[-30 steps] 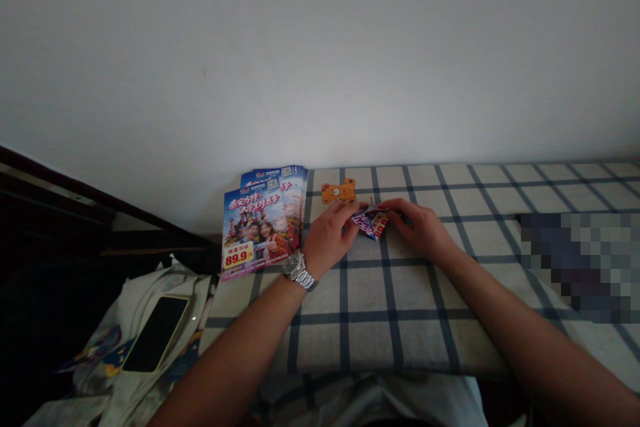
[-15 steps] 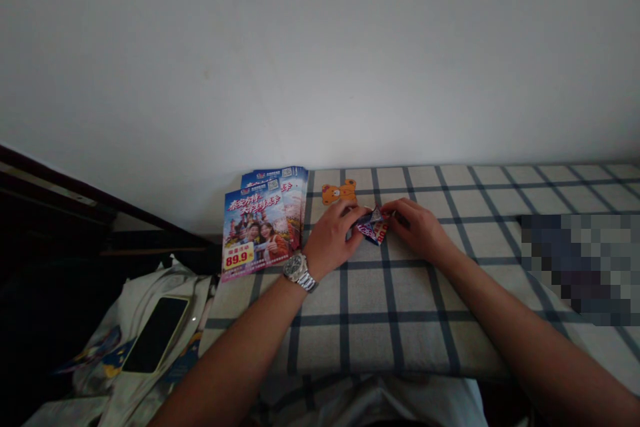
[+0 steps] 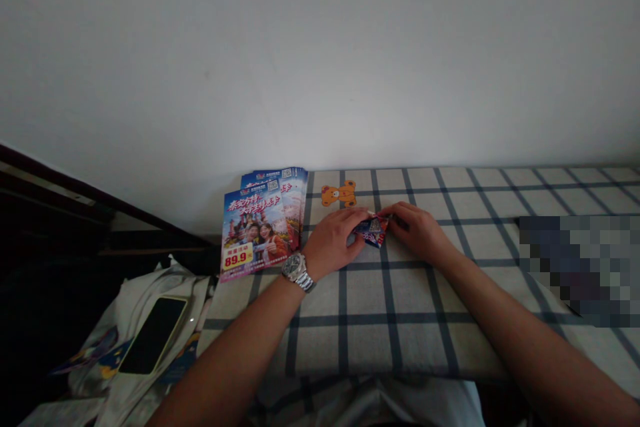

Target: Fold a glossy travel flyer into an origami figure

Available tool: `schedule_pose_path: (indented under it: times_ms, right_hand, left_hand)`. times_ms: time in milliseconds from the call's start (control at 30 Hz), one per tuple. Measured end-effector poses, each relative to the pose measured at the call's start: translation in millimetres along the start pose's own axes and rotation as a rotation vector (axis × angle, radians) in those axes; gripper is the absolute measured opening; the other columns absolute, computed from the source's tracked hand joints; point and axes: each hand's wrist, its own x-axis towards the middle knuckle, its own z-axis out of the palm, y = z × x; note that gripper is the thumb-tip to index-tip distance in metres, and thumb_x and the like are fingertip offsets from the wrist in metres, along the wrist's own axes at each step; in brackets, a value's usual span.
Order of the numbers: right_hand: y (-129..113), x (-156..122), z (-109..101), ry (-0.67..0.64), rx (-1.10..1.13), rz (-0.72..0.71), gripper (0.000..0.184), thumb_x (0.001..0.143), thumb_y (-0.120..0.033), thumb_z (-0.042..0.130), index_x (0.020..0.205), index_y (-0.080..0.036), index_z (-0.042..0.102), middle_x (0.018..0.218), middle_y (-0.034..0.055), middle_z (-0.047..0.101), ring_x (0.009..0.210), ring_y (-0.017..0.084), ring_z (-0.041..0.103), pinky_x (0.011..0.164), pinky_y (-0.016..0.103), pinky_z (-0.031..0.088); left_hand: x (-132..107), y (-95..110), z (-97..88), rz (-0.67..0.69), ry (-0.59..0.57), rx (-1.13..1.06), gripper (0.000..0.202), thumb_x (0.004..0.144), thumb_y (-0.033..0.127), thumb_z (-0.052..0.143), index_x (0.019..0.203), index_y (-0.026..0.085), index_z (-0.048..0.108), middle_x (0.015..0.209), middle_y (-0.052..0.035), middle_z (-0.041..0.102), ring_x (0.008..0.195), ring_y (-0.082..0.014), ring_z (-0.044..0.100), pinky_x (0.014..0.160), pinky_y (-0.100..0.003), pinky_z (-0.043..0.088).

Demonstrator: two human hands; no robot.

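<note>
Between my hands is a small folded flyer [image 3: 373,232], printed in blue, red and white with a QR code on the upward face. My left hand [image 3: 336,239], with a metal watch on its wrist, pinches the flyer's left side. Closed on its right edge are the fingertips of my right hand [image 3: 414,230]. Just beyond my left hand, an orange bear figure [image 3: 339,194] lies flat on the checked cloth [image 3: 370,333]. A stack of matching flyers [image 3: 255,233] rests left of my left hand.
A phone [image 3: 154,335] lies on pale crumpled fabric [image 3: 145,287] at the lower left, beside the table. The wall [image 3: 350,67] rises along the table's back edge. On the right sits a dark pixelated object [image 3: 575,260].
The folded flyer has turned in my fingers, so the QR code now faces up more plainly. My left hand has shifted slightly, uncovering more of the bear.
</note>
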Motion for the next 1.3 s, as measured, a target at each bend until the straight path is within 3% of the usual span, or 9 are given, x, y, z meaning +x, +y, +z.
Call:
schedule_pose_path:
  times_ms: [300, 500, 633, 800, 967, 1167, 1300]
  right_hand:
    - [-0.3, -0.9, -2.2, 0.041, 0.031, 0.000, 0.026, 0.095, -0.013, 0.059, 0.115, -0.023, 0.072, 0.105, 0.0072, 0.072, 0.094, 0.023, 0.071, 0.083, 0.035, 0.058]
    - [-8.6, -2.2, -5.2, 0.170, -0.049, 0.028, 0.028, 0.099, -0.021, 0.056, 0.121, -0.021, 0.073, 0.117, 0.0130, 0.065, 0.093, 0.023, 0.069, 0.078, 0.035, 0.059]
    - [-15.5, -3.9, -9.6, 0.058, 0.021, 0.076, 0.026, 0.104, -0.028, 0.052, 0.121, -0.023, 0.071, 0.100, 0.0060, 0.075, 0.083, 0.021, 0.071, 0.075, 0.033, 0.058]
    - [-18.3, -5.7, -8.9, 0.014, 0.105, 0.045, 0.028, 0.107, -0.034, 0.048, 0.122, -0.024, 0.069, 0.109, 0.0054, 0.078, 0.096, 0.022, 0.074, 0.083, 0.033, 0.058]
    - [-20.1, -6.7, -5.8, 0.012, 0.121, 0.014, 0.032, 0.103, -0.039, 0.059, 0.130, -0.025, 0.064, 0.115, 0.0061, 0.076, 0.099, 0.023, 0.073, 0.090, 0.036, 0.059]
    - [-19.3, -5.7, -4.0, 0.000, 0.125, 0.039, 0.032, 0.101, -0.037, 0.060, 0.131, -0.026, 0.064, 0.122, 0.0077, 0.074, 0.109, 0.026, 0.072, 0.097, 0.043, 0.059]
    - [-14.9, -5.4, -2.0, -0.013, 0.143, 0.040, 0.029, 0.101, -0.030, 0.058, 0.129, -0.026, 0.064, 0.122, 0.0071, 0.074, 0.112, 0.026, 0.071, 0.101, 0.044, 0.058]
  left_hand:
    - [-0.1, -1.0, -2.5, 0.011, -0.003, 0.018, 0.047, 0.093, 0.020, 0.066, 0.139, 0.025, 0.059, 0.143, -0.0066, 0.062, 0.132, -0.0250, 0.058, 0.119, -0.047, 0.046]
    - [0.5, 0.2, -1.6, 0.002, 0.020, 0.045, 0.045, 0.095, 0.026, 0.066, 0.139, 0.025, 0.059, 0.138, -0.0072, 0.064, 0.128, -0.0265, 0.060, 0.115, -0.049, 0.049]
    - [0.3, 1.1, -1.3, -0.002, 0.034, 0.043, 0.044, 0.094, 0.025, 0.068, 0.137, 0.024, 0.059, 0.135, -0.0077, 0.065, 0.126, -0.0268, 0.060, 0.114, -0.048, 0.049]
    - [-0.7, -1.2, 1.0, -0.013, 0.037, 0.017, 0.048, 0.092, 0.024, 0.070, 0.138, 0.024, 0.055, 0.136, -0.0078, 0.065, 0.127, -0.0267, 0.061, 0.113, -0.047, 0.050]
    - [-0.9, -3.2, 3.4, -0.007, 0.034, 0.031, 0.053, 0.092, 0.024, 0.071, 0.140, 0.024, 0.051, 0.142, -0.0077, 0.062, 0.130, -0.0258, 0.060, 0.114, -0.046, 0.049]
    - [-0.2, 3.1, -1.8, -0.014, 0.004, 0.101, 0.056, 0.087, 0.047, 0.079, 0.133, 0.024, 0.057, 0.131, -0.0089, 0.065, 0.121, -0.0302, 0.061, 0.108, -0.050, 0.051]
    - [0.3, 5.3, -3.9, -0.009, 0.013, 0.097, 0.035, 0.096, 0.038, 0.069, 0.127, 0.023, 0.061, 0.127, -0.0079, 0.066, 0.117, -0.0273, 0.063, 0.105, -0.047, 0.052]
